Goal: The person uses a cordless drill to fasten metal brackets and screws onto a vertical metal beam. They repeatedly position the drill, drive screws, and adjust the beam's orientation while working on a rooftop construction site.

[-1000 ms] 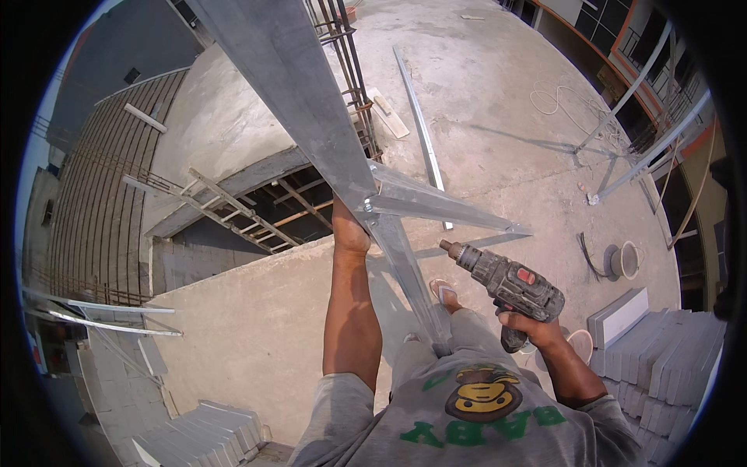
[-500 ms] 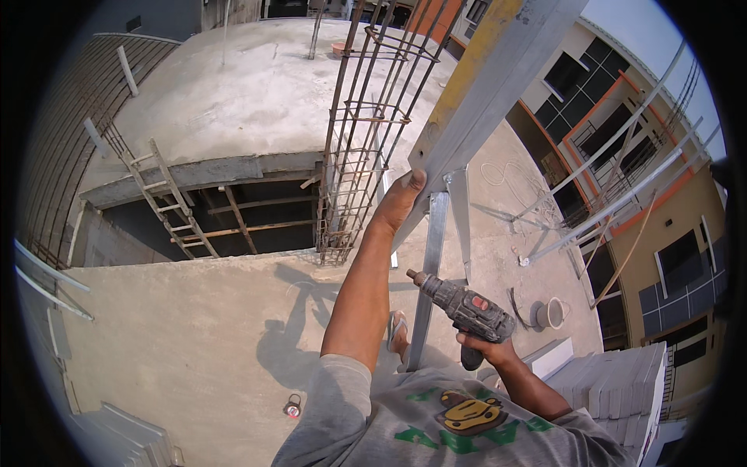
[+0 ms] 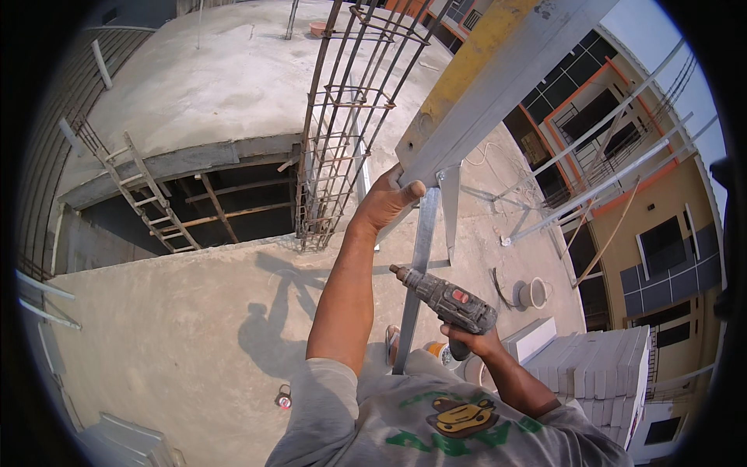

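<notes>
left hand [image 3: 387,201] still gripping steel beam [image 3: 498,86], right hand [image 3: 472,341] clutching drill [image 3: 447,300] shifted nearer upright, rebar cage [image 3: 342,124] behind

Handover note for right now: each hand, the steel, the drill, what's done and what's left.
Left hand: raised, gripping the lower edge of the slanted metal beam where the upright metal stud meets it.
Right hand: holding the cordless drill at chest level, bit pointing up-left towards the stud, not touching it.
Nearby: rebar cage behind the left hand, stacked white blocks at right.
Done: stud stands under the beam, steadied by hand.
Left: no screw visible at the joint; the drill has yet to reach it.
</notes>
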